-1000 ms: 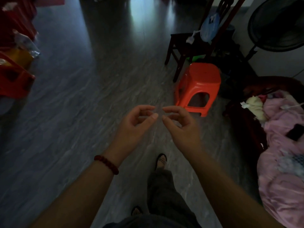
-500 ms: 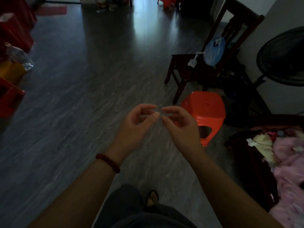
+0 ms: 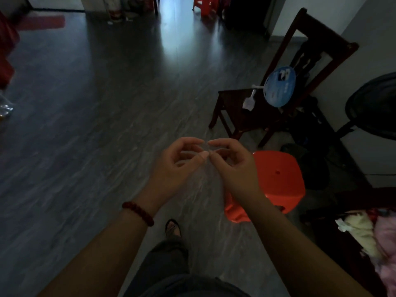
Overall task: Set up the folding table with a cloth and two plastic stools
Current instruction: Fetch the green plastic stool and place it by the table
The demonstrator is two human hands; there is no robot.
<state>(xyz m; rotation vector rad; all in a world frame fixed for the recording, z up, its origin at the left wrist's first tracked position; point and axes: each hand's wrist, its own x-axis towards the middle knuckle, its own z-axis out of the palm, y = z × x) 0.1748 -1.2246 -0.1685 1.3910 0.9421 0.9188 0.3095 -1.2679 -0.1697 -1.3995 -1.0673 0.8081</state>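
Stool [image 3: 276, 176] closer now, upright, seat up; L hand [image 3: 171, 168], R hand [image 3: 233, 168] fingers [image 3: 188, 142] curled, tips meeting, grip unclear.

Dim and underexposed — pale light glares off the far floor [image 3: 169, 39] — edges bowed.

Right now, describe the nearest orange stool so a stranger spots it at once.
Find the dark wooden chair by the right wall, holding a round blue fan. Just nearer the camera stands the orange stool, alone, unlike the red stools far away.
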